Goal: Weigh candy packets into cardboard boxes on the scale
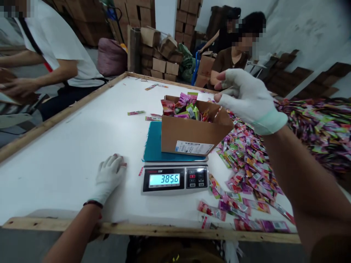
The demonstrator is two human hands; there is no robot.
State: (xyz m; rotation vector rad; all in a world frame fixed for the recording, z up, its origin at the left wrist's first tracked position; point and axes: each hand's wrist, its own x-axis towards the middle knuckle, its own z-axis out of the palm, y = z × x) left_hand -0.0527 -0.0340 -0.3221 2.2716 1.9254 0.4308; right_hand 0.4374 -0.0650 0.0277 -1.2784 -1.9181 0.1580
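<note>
While the scale [153, 142] shows 385.6, a gloved right hand [245, 93] hangs by the carton [192, 133]

Since the carton sits upright on the blue platform, its load bears on the weighing surface. Bright sachets [189, 107] crowd its left part, some poking over the rim. The display [164, 179] faces the near side, presumably for easy reading. A heap of loose packets [246, 157] lies just right of the scale, spreading to the wooden edge [192, 232]; looks handy for the right arm.

Right hand: raised over the carton's right end, fingers bent toward the thumb, tips bare. Can't tell from here if something thin is pinched. Left hand [109, 177]: palm down on the white tabletop [68, 157], left of the scale, fingers loosely bent, nothing seen gripped; probably just propping. (Someone in a white top [65, 40] is off to the left, well apart from this.)

Writing, quick pass: digits 385.6, unit marks too small. Red lettering and pale characters above the display, brand not legible. Button panel [196, 178]: one red key among dark ones, captions unreadable. White label [194, 148] on the carton's near side: barcode, blue patch, print too fine. Packets show pink, purple and green with fruit-like pictures; no names I can make out.
</note>
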